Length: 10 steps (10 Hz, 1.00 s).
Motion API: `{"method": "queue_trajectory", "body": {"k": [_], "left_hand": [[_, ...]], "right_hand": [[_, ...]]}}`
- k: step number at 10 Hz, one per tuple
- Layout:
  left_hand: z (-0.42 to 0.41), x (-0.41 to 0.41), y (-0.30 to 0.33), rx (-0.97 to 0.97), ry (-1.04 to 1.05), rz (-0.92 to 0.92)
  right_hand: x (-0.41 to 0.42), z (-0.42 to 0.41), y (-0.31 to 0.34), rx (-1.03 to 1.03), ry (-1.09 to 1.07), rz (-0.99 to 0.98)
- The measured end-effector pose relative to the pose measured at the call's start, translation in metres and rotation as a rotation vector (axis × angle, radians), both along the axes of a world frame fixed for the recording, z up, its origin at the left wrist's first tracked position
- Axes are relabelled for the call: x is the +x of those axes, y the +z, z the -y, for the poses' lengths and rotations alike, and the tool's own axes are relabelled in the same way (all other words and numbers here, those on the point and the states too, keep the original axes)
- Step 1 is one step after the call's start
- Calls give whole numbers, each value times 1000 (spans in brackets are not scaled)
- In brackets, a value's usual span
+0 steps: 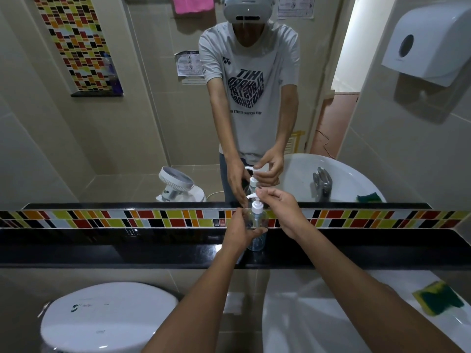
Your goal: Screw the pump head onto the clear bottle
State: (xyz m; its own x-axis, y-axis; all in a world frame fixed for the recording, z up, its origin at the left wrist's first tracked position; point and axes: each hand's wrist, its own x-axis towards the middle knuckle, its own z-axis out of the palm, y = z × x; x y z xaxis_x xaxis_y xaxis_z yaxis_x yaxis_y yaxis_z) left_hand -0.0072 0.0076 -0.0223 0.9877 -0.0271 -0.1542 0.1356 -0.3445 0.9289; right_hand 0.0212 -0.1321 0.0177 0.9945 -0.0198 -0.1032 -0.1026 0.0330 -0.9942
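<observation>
clear bottle (257, 225) stands upright on the black ledge (127, 248) under the mirror (127, 123), in front of the multicolour tile strip (102, 219). bottle looks empty, can see straight through it, no liquid line visible

left hand (240, 231) is wrapped around the bottle body from the left side, fingers curled round the lower half, holding it firm. base of the bottle sits on or just above the ledge, can't tell which

white pump head (256, 203) sits on the bottle neck, collar down at the mouth, nozzle pointing left. whether the thread is fully seated: can't tell

right hand (280, 207) comes in from the right, thumb and fingertips pinching the top of the pump at the nozzle end

mirror shows the same pose from the front

other containers: white sink basin (318, 314) lower right, nothing visible in the bowl, green/yellow sponge (437, 298) lying on its rim. toilet lid (107, 317) closed, lower left. white paper dispenser (428, 44) on the right wall, contents not visible
</observation>
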Motion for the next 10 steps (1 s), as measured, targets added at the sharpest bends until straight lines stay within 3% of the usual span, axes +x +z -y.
{"method": "queue_trajectory", "body": {"k": [8,9,10], "left_hand": [[-2,-2,-18,373,-62,205],[-8,-10,-21,461,-99,194],[-21,-12,-36,670,-104,159]], "right_hand": [[-1,11,23,-135,22,16],[-5,7,21,-168,19,24],[-8,2,29,-131,-3,48]]}}
